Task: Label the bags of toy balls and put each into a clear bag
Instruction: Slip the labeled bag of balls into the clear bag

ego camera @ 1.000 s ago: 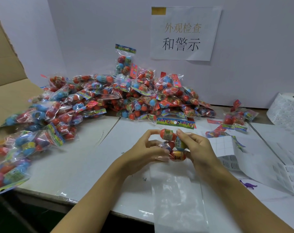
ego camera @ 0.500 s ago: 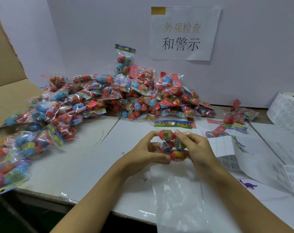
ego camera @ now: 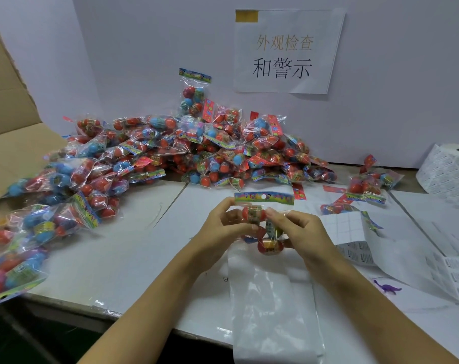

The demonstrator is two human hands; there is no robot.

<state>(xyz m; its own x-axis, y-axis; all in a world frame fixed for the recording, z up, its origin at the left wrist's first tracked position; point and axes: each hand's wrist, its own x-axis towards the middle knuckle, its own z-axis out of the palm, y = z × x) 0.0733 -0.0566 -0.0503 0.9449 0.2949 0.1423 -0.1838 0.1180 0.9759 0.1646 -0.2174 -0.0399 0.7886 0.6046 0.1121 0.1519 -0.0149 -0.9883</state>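
Note:
A small bag of toy balls (ego camera: 262,219) with a colourful header card stands upright between my hands at the table's middle. My left hand (ego camera: 223,227) grips its left side with thumb and fingers curled. My right hand (ego camera: 302,232) pinches its right side. The bag's lower end with a red ball sits at the mouth of a long clear bag (ego camera: 270,306) that lies flat toward me. A sheet of white labels (ego camera: 346,227) lies just right of my right hand.
A big heap of ball bags (ego camera: 170,153) covers the back and left of the table. Two more bags (ego camera: 367,185) lie at the right. A label roll (ego camera: 449,172) stands far right, near a purple toy dinosaur (ego camera: 387,287). A cardboard box flap (ego camera: 7,122) rises on the left.
The bag has risen slightly in my hands, so its header card now shows above my fingers. Both hands keep their hold in nearly the same place.

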